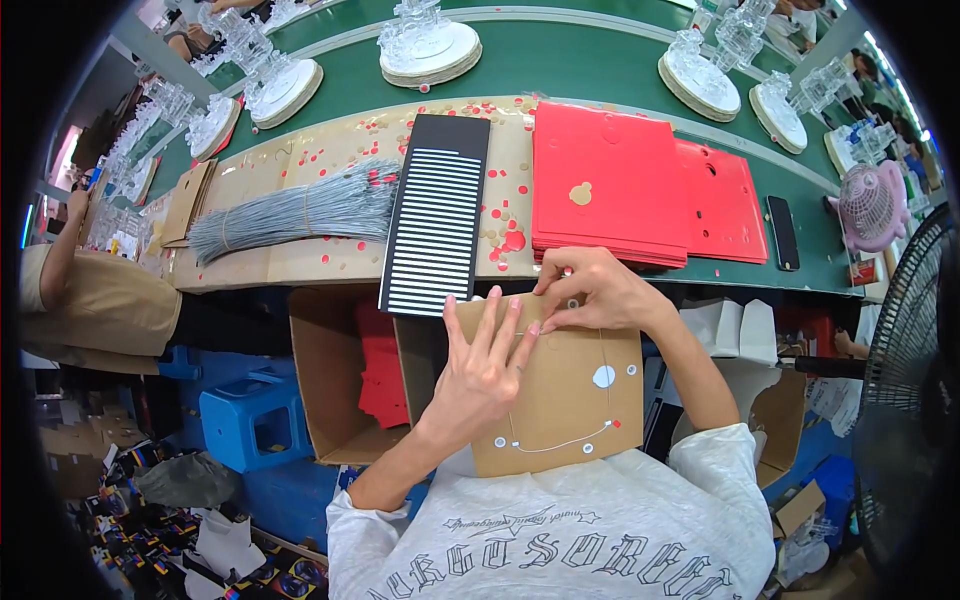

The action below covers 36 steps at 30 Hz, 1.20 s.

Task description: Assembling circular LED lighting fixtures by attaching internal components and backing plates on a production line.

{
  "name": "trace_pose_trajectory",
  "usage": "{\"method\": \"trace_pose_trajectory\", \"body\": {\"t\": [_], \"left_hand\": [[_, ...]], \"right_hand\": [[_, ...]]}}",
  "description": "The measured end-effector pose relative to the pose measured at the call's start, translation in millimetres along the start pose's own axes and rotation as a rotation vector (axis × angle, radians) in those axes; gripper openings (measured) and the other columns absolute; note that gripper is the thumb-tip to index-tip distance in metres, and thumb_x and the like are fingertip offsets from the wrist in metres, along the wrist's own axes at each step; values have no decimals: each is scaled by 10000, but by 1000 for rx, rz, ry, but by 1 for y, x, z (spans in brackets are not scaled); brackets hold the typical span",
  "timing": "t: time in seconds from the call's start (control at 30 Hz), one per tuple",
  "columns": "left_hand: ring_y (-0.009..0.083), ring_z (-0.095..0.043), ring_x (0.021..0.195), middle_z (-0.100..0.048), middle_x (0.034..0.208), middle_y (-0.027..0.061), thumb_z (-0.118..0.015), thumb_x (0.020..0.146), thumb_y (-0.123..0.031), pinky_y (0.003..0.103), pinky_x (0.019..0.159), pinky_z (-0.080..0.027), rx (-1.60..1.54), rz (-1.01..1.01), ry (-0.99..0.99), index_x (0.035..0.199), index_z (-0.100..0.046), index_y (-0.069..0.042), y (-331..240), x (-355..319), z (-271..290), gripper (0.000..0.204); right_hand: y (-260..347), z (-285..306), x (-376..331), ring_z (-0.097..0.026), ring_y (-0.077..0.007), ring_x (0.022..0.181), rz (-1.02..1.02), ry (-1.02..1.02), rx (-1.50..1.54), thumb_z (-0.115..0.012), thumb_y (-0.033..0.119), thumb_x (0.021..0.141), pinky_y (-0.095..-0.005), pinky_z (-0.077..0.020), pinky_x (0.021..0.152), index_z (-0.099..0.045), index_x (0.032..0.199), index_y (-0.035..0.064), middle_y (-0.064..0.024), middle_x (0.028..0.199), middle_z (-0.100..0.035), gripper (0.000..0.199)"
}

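Brown cardboard panel [560, 390] across the person's lap, between the workbench edge and the shirt front. From the fingertips, most of it extends back toward the torso; both hands work at its far part. Left hand [480, 375] lies over the far left portion, fingers spread apart, tips near the far edge. Right hand [605, 292] comes in from the far right, index finger and thumb bent close together near the left thumb; cannot tell whether they pinch anything. Left covers more of the panel; the two thumbs nearly meet.

Panel faces up, nearly square, slightly skewed; foreshortening and the covering hand leave its long axis uncertain. White cord [560, 447] near the torso-side edge, long axis left to right, bowed toward the wearer, red tip at its right end.

Beyond, on the bench, left to right: grey wire bundle [295, 220], black board with white stripes [435, 225], red card stack [600, 190].
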State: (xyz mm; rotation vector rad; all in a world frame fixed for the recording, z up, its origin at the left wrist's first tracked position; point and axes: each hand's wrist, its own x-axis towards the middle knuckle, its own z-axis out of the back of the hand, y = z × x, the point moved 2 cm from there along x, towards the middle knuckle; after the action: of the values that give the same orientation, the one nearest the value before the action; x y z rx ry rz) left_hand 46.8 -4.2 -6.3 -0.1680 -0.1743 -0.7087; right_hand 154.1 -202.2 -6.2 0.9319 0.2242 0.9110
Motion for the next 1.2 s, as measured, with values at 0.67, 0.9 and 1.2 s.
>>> {"method": "trace_pose_trajectory", "body": {"t": [0.67, 0.9, 1.2], "left_hand": [[290, -618, 1241, -702, 1196, 135, -599, 729, 65, 603, 1139, -312, -426, 115, -337, 1135, -710, -32, 20, -7, -11, 432], [326, -687, 1063, -727, 1030, 165, -551, 810, 28, 495, 1095, -401, -756, 65, -614, 1005, -717, 20, 21, -4, -15, 256], [194, -595, 813, -614, 786, 96, -549, 984, -143, 317, 724, -467, -1109, 874, -755, 861, -594, -10, 16, -57, -140, 186]], "right_hand": [[-20, -15, -161, -686, -172, 767, -613, -573, -119, -635, -31, 866, -290, -548, 703, -700, 1018, -8, -131, 874, -706, 167], [-27, -115, -131, -639, -365, 1050, -648, -608, 154, -617, 61, 847, -450, -515, 914, -641, 1107, -27, -234, 1123, -651, 275], [-14, -88, -106, -620, -390, 1074, -443, -404, -733, -607, 80, 847, -468, -503, 929, -641, 1102, -33, -256, 1160, -634, 281]]}}
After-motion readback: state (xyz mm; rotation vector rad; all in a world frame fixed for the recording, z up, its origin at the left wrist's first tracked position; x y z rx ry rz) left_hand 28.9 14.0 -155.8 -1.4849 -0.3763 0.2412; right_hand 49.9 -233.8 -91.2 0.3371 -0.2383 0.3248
